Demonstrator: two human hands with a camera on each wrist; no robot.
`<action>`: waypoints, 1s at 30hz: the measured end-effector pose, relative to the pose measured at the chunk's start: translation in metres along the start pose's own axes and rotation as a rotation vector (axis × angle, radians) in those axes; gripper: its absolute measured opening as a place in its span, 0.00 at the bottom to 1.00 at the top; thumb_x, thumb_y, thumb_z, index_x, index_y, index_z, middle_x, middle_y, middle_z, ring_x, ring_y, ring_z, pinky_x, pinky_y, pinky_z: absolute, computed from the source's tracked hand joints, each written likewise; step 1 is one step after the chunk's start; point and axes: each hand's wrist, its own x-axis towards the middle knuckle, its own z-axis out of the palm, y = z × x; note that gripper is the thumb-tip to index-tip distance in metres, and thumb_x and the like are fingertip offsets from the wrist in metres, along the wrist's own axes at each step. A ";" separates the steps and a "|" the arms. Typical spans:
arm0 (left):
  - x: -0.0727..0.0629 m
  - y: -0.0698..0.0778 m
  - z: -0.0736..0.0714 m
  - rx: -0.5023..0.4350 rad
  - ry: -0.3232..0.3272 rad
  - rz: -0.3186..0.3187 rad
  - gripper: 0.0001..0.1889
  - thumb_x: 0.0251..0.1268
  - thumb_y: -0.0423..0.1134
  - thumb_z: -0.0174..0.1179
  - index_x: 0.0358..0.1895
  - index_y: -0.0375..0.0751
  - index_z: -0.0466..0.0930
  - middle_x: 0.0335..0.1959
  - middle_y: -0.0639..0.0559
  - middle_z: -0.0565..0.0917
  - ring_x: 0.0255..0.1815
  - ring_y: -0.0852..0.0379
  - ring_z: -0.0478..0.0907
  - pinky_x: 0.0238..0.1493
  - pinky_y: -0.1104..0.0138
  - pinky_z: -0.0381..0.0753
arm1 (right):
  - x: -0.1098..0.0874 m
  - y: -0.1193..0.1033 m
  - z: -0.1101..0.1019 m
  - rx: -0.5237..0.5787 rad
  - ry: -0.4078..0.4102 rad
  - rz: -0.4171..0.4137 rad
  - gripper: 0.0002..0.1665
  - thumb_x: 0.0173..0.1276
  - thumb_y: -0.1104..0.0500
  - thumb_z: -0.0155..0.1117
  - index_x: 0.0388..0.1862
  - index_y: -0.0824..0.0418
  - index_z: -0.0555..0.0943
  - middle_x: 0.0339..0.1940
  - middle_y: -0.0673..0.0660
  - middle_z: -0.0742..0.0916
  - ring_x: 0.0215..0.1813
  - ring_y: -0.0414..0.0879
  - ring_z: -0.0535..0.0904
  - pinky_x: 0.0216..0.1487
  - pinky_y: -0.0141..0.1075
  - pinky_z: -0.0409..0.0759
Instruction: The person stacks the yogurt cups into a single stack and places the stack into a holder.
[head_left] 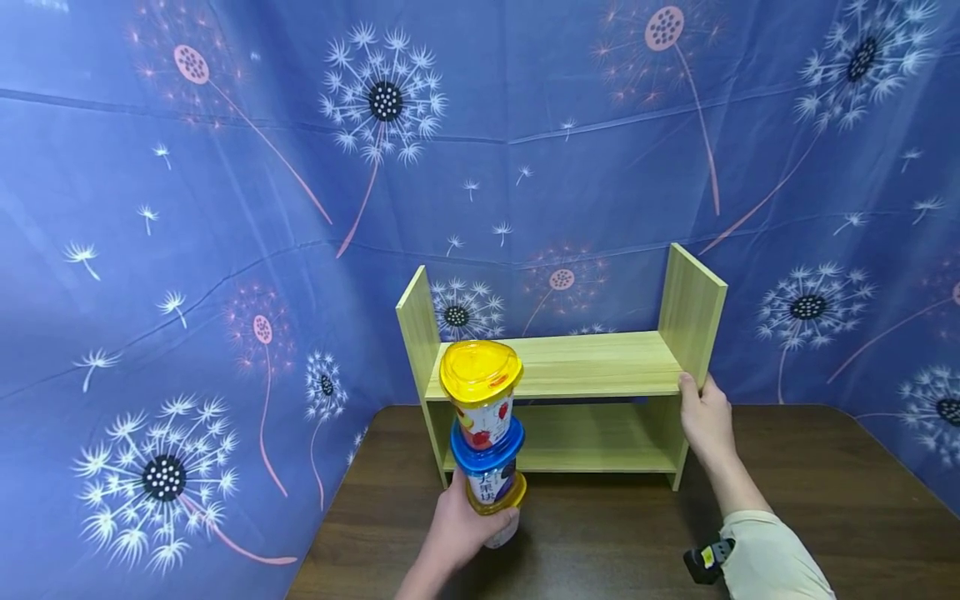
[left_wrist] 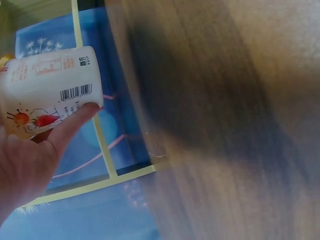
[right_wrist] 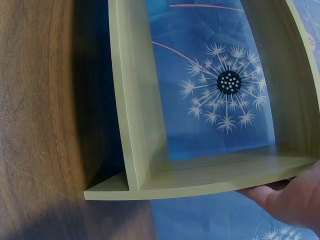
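Observation:
My left hand [head_left: 468, 521] grips the lowest cup [left_wrist: 50, 90] of a stack of three lidded fruit cups. The top cup has a yellow lid [head_left: 480, 372], the middle one a blue lid [head_left: 487, 450], and the lowest a yellow lid partly hidden under it. In the left wrist view my thumb lies along the lowest cup's white, barcoded side, and the tabletop shows apart from its base. The stack overlaps the left front of a light wooden two-tier shelf [head_left: 592, 367]. My right hand [head_left: 707, 421] holds the shelf's right side panel by its front edge.
The shelf stands on a brown wooden table [head_left: 600, 542], near its back edge. Blue cloth [head_left: 510, 192] with a dandelion print hangs behind and at both sides. A small black device [head_left: 705, 560] sits at my right sleeve [head_left: 772, 554].

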 end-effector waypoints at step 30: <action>0.032 0.058 -0.011 0.006 -0.059 0.018 0.46 0.51 0.55 0.78 0.71 0.53 0.61 0.60 0.52 0.80 0.57 0.49 0.80 0.56 0.44 0.80 | -0.002 0.003 -0.003 0.015 -0.045 0.011 0.33 0.83 0.43 0.38 0.69 0.68 0.69 0.67 0.77 0.74 0.64 0.68 0.70 0.59 0.62 0.69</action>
